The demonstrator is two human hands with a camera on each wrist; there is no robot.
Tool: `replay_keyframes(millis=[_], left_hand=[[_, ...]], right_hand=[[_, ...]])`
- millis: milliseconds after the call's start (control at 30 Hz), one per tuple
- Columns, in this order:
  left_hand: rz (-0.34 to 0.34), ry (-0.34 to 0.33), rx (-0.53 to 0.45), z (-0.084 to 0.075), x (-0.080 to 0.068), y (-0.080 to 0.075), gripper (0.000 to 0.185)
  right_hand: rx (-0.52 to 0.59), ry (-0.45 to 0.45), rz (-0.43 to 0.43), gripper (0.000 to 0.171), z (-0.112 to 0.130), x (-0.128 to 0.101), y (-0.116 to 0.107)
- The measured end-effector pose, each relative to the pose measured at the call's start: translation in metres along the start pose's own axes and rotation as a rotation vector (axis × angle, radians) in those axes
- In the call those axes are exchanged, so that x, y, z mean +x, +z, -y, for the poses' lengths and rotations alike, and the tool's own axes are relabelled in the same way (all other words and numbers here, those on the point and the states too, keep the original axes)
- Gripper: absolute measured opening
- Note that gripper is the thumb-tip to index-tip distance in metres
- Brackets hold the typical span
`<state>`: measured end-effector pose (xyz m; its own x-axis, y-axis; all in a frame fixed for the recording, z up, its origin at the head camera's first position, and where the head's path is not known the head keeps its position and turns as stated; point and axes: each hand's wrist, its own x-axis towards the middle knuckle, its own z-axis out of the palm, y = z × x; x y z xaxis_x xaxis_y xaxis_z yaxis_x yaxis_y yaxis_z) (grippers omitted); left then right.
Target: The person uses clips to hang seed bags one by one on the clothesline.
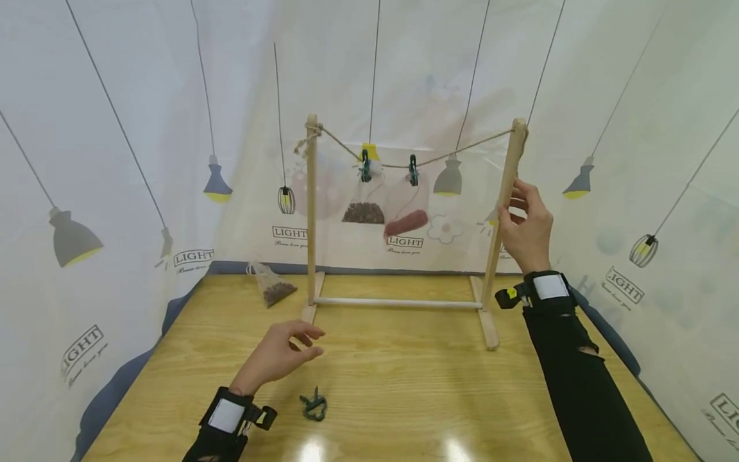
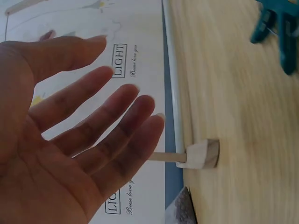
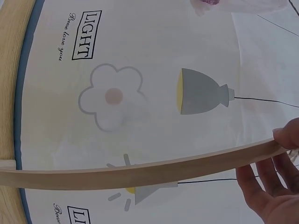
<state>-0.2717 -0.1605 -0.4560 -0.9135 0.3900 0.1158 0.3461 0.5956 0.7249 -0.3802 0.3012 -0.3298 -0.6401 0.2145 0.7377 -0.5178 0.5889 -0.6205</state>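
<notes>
the wooden rack (image 1: 312, 212) stands mid-frame on the table (image 1: 404, 385), its posts upright, its long axis running left to right. the right hand (image 1: 525, 224) curls round the right post (image 1: 505, 192). the left hand (image 1: 277, 353), lower left, hovers relaxed, holding nothing, with a green clip (image 1: 314, 406) just below it.

The wooden drying rack (image 1: 500, 212) stands upright on the table, its right post tilted slightly, a sagging twine strung between the posts. The right hand (image 1: 524, 228) grips that post.
</notes>
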Motion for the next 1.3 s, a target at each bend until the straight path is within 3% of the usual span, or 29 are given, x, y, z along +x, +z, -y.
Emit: replay_keyframes(millis=[200,533,833,1300], left_hand=[[0.150,0.032,0.005,0.014,-0.012,-0.004,0.027],[0.294,-0.092,-0.035,0.023,-0.026,0.001,0.028],[0.337,-0.062,-0.021,0.027,-0.027,0.010,0.025],[0.311,-0.026,0.049,0.032,-0.028,0.016,0.015]], right_hand=[[0.006,0.009,0.002,0.049,0.002,-0.001,0.000],[-0.020,0.016,0.008,0.048,0.002,0.001,0.000],[-0.013,0.017,0.002,0.048,0.000,-0.001,0.001],[-0.005,-0.002,-0.006,0.048,0.000,-0.001,0.001]])
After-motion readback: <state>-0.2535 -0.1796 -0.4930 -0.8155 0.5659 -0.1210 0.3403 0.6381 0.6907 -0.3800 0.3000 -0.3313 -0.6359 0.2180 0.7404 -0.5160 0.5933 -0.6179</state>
